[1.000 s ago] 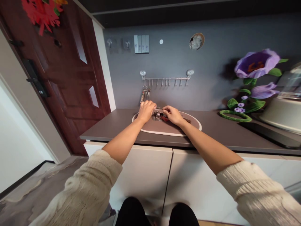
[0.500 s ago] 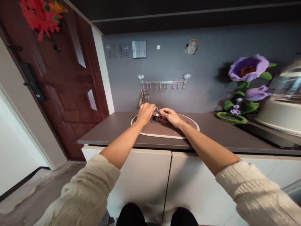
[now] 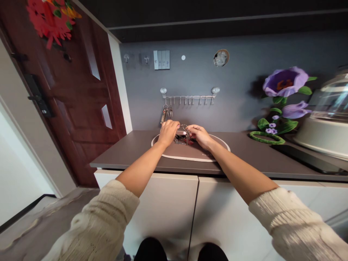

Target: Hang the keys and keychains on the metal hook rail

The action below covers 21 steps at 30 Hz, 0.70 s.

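Metal ring (image 3: 183, 127) shifts toward right hand (image 3: 199, 136) since earlier frame. Right grip: pinches ring. Left hand (image 3: 168, 132): fingertips appear pressed together on thin metal piece (image 3: 181, 125), partly hidden. Ring position: between hands, over oval mat (image 3: 187, 155) on desk (image 3: 108, 154). Dark and red bunch (image 3: 188, 139) lies below ring; mat contact unclear. Risks: uneven pull twists ring from pinch; tangled pieces snag; small contact area causes drop.

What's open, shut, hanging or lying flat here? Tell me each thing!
Door: shut
Cabinet doors: shut
Left hand: fingers curled, grip unclear
Right hand: fingers pinching metal ring
Hook rail: fixed to wall
Keys at its left end: hanging
Mat: lying flat
Purple flowers: standing
Black slab: lying flat
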Tool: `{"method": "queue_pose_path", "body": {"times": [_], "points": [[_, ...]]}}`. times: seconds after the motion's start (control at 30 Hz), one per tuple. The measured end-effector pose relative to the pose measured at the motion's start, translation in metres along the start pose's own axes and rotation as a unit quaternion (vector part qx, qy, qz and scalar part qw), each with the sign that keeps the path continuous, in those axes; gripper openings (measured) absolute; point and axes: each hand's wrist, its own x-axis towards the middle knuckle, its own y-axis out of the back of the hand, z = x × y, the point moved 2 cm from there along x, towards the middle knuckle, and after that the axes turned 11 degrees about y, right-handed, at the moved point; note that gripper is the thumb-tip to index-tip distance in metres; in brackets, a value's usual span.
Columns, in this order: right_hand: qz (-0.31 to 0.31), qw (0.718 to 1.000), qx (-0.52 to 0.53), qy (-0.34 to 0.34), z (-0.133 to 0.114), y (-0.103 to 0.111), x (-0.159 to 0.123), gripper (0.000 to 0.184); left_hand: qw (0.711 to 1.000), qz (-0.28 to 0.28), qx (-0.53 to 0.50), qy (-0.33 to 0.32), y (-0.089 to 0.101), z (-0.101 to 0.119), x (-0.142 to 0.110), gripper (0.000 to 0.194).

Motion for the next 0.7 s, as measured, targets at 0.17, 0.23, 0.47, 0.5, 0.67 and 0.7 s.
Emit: {"method": "queue_pose_path", "body": {"times": [0.17,0.23,0.47,0.5,0.67,0.7], "points": [[0.004,1.0,0.029,0.008,-0.0023,0.0004,0.0007,0.023,1.0,-0.001,-0.003,0.007,0.0014,0.0004,-0.0005,0.017],[0.004,1.0,0.027,0.014,-0.0027,0.0008,0.001,0.025,1.0,-0.004,-0.004,0.009,0.0013,0.0005,-0.0005,0.016],[-0.005,0.999,0.009,0.043,-0.0013,0.0024,0.0011,0.03,1.0,-0.026,-0.002,0.006,0.0006,0.0007,-0.0021,0.018],[-0.005,0.999,0.012,0.046,-0.0011,0.0025,0.001,0.031,1.0,-0.03,-0.004,0.004,0.0002,0.0008,-0.0025,0.019],[0.001,0.998,0.002,0.063,-0.0003,0.0033,0.0011,0.03,0.998,-0.057,-0.015,-0.009,-0.0031,0.0024,-0.0035,0.026],[0.002,0.998,-0.005,0.068,-0.0002,0.0035,0.0012,0.03,0.998,-0.065,-0.018,-0.01,-0.0037,0.0029,-0.0036,0.028]]}}
